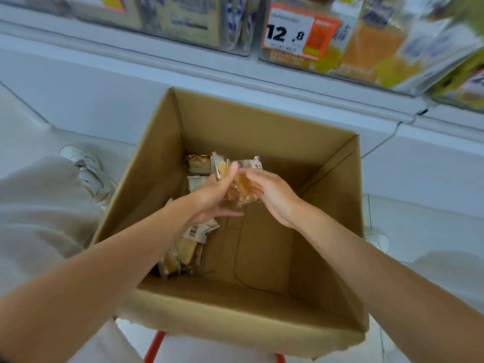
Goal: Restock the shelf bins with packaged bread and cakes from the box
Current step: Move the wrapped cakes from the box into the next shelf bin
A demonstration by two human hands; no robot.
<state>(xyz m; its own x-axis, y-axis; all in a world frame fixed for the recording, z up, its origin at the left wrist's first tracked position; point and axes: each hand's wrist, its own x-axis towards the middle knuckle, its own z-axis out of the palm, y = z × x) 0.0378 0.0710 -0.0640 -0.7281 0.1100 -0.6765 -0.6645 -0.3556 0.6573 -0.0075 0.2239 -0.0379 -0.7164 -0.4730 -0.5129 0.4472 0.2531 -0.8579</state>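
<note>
An open cardboard box [264,305] stands in front of me on a red-legged stand. Both my hands are inside it, holding clear-wrapped cake packets [239,188] above its floor. My left hand [214,196] grips the packets from the left, thumb on top. My right hand [272,196] holds them from the right, fingers curled round the wrapper. More packaged cakes [183,255] lie along the box's left wall, and others [199,163] sit at the back. Above are clear shelf bins [366,48] with packaged bread.
A price tag [293,32] reading 12.8 hangs on the right bin; another bin [183,19] of bread is to its left. A white shelf ledge [104,66] runs below the bins. My white shoe [86,169] rests on the floor left of the box.
</note>
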